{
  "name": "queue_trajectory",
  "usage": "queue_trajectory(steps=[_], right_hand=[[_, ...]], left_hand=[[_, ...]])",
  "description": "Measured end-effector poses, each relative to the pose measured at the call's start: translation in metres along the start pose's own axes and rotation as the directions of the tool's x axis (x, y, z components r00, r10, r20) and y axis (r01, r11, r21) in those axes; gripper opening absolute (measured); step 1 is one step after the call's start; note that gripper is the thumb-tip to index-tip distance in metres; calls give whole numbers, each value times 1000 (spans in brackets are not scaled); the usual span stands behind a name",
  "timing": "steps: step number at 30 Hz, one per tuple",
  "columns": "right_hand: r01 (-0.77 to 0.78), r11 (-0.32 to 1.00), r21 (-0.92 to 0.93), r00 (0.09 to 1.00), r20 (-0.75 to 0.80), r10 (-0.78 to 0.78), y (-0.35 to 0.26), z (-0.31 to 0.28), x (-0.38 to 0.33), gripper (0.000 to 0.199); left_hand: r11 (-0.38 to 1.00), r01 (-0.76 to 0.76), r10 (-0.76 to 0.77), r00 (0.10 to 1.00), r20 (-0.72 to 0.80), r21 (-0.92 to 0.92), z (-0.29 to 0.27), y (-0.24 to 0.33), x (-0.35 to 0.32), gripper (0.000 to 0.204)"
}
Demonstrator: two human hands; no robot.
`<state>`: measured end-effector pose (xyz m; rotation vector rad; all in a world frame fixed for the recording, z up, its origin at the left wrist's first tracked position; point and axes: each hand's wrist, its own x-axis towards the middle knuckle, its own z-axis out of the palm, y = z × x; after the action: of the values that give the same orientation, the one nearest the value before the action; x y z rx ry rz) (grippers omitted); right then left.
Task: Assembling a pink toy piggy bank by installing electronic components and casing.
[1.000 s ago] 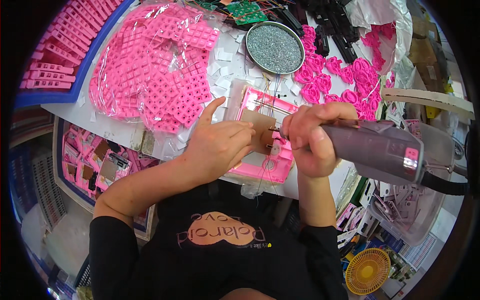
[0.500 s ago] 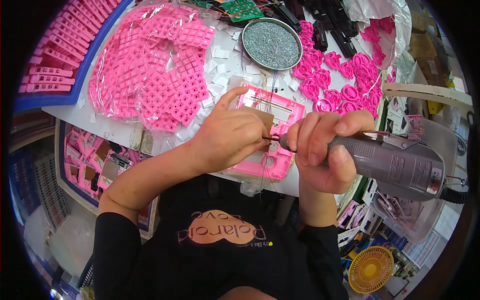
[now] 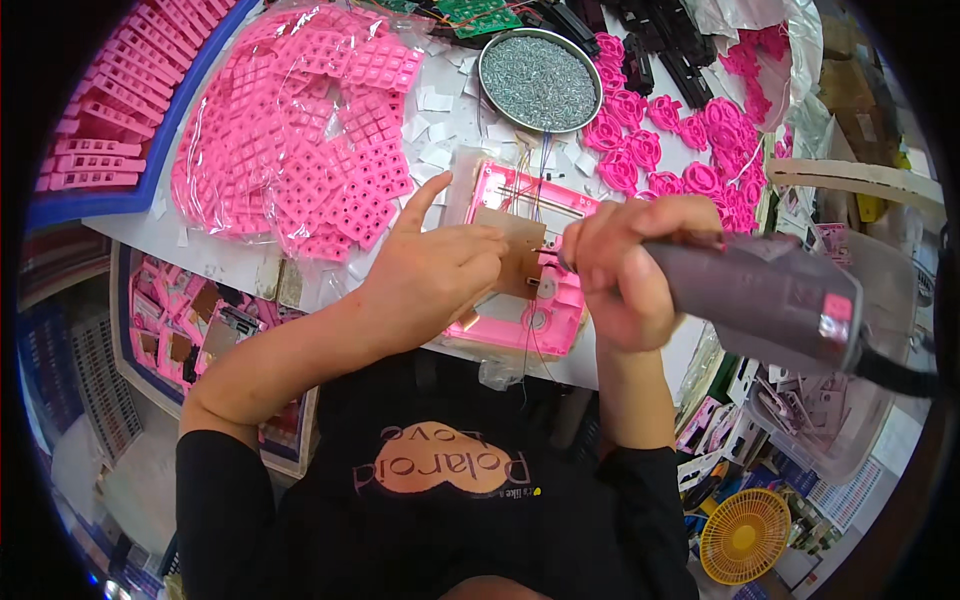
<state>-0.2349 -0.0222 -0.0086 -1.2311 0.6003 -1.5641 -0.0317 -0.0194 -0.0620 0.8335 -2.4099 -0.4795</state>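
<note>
My right hand (image 3: pixel 635 265) is wrapped round a grey electric screwdriver (image 3: pixel 750 295), held almost level. Its thin dark bit reaches left over a brown circuit board (image 3: pixel 522 255). That board lies inside a pink plastic casing (image 3: pixel 567 318), with several thin wires running from it. At the board's left edge is my left hand (image 3: pixel 435 270), index finger stretched out and away from the others, which are loosely bent beside the board. I see nothing held in it; its thumb is hidden. Whether the bit touches a screw is too small to tell.
Behind the casing stands a round metal dish (image 3: pixel 537 80) of small screws. Pink keypads in a clear bag (image 3: pixel 290 140) lie left, pink ring-shaped parts (image 3: pixel 725 140) right. A blue crate (image 3: pixel 165 130) holds more pink parts. A yellow basket (image 3: pixel 745 537) sits lower right.
My left hand has drawn back left from the screwdriver's bit, and its pinch has loosened. The screwdriver has shifted slightly left, its rear end tipping nearer me.
</note>
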Motion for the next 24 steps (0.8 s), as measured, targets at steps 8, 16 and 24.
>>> queue_trajectory(steps=[8, 16, 24], right_hand=[[-53, 979, -198, 998, 5, 55, 12, -3, 1, 25], [-30, 957, -289, 995, 83, 56, 20, -2, -3, 27], [1, 943, -332, 983, 172, 59, 11, -11, 6, 32]], left_hand=[[998, 46, -45, 999, -30, 34, 4, 1, -2, 18], [998, 61, -59, 995, -79, 27, 11, -1, -6, 11], [996, 75, -78, 996, -51, -56, 8, -2, -6, 22]])
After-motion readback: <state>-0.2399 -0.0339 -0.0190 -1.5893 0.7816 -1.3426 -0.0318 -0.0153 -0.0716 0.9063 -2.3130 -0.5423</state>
